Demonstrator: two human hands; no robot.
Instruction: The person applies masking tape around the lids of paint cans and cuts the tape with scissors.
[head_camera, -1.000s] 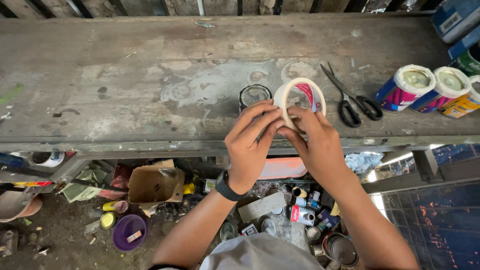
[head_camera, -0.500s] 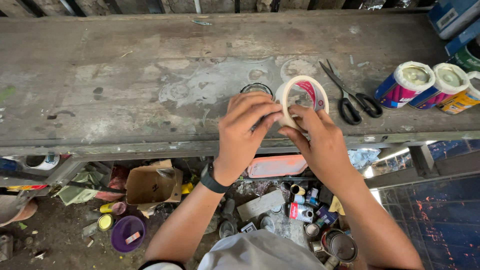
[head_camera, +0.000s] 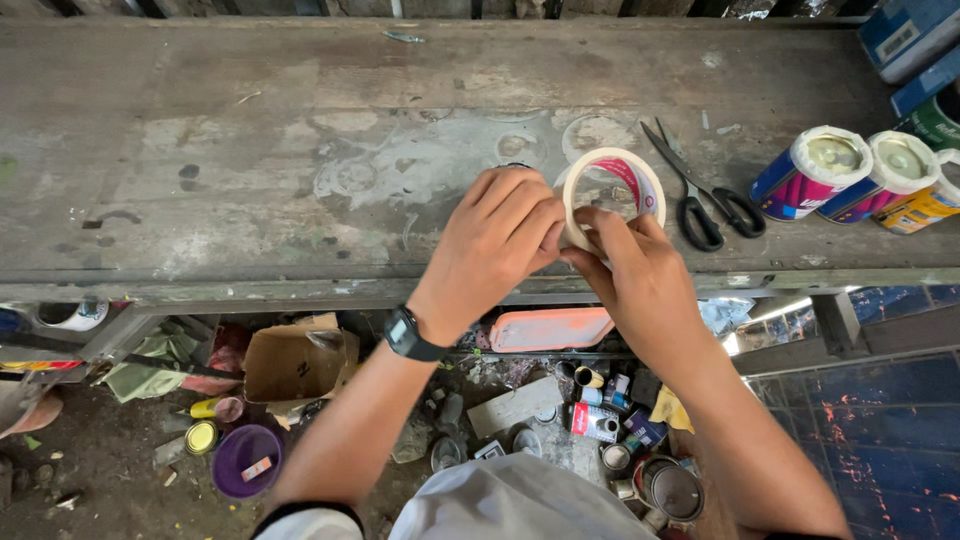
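A cream roll of tape (head_camera: 640, 185) is held upright on its edge over a worn grey workbench (head_camera: 250, 170). My right hand (head_camera: 640, 280) grips the roll's lower rim from below. My left hand (head_camera: 495, 250), a black watch on its wrist, has its fingertips pinched at the roll's left rim. Both hands touch the roll and each other. A small dark round object behind my left hand is almost hidden.
Black scissors (head_camera: 700, 195) lie just right of the roll. Three cans with white lids (head_camera: 865, 175) stand at the bench's right end, blue boxes (head_camera: 915, 45) behind them. Below the bench lie a cardboard box (head_camera: 295, 360), a purple bowl (head_camera: 245, 460), an orange tray (head_camera: 550, 328) and several small tins.
My left hand has shifted over the small dark round object, covering it. Both hands and the roll stay in about the same place.
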